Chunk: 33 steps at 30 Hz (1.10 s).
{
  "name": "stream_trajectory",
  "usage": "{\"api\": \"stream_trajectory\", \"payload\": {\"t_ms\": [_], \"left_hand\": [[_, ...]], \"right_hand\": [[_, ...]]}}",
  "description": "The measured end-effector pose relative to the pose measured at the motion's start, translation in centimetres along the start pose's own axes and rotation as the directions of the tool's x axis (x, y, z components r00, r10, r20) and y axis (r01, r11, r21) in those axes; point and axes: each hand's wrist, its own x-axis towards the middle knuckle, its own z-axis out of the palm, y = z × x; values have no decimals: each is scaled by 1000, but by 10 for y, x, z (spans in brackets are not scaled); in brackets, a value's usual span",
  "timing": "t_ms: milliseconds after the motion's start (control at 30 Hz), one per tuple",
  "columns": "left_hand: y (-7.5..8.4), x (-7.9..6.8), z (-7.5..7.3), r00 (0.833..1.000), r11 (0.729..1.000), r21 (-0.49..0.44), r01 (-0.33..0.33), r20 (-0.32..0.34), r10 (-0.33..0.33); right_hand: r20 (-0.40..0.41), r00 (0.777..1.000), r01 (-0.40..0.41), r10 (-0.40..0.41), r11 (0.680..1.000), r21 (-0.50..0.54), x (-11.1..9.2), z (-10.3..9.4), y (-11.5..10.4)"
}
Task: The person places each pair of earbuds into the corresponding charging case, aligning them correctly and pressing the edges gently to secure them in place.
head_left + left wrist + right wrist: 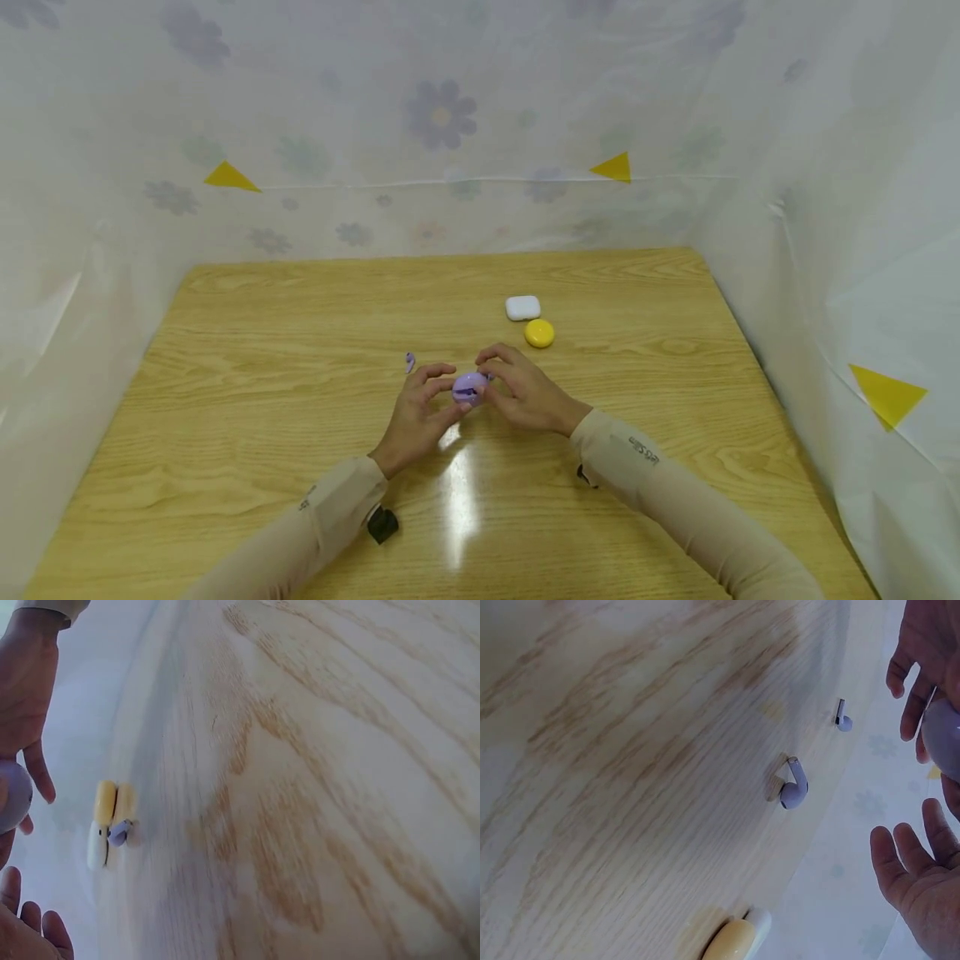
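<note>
In the head view, a purple rounded earbud case [467, 382] with a dark slot across its front is held between the two hands. My left hand [420, 412] grips its left side with thumb and fingers. Thumb and fingers of my right hand [528, 392] pinch its right side. One purple earbud [409, 362] lies on the table beyond the left fingertips. The right wrist view shows a second purple earbud [793, 787] on the table near the hands; right fingers mostly hide it from the head view. The case's inside cannot be made out.
Behind the right hand, a white earbud case [522, 307] and a round yellow case [539, 333] stand close together on the wooden table [300, 325]. Flower-patterned white sheeting [442, 217] walls off the back and sides.
</note>
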Motion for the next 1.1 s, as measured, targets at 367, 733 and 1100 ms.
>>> {"api": "stream_trajectory", "payload": {"t_ms": [367, 733, 1100], "left_hand": [[1, 2, 2, 999, 999, 34, -27, -34, 28], [0, 9, -3, 998, 998, 68, 3, -67, 2], [0, 12, -2, 997, 1000, 22, 3, -76, -2]], "right_hand": [[20, 995, -103, 102, 994, 42, 7, -1, 3], [-83, 988, -127, 133, 989, 74, 10, -14, 18], [192, 966, -126, 174, 962, -241, 9, 2, 48]]}}
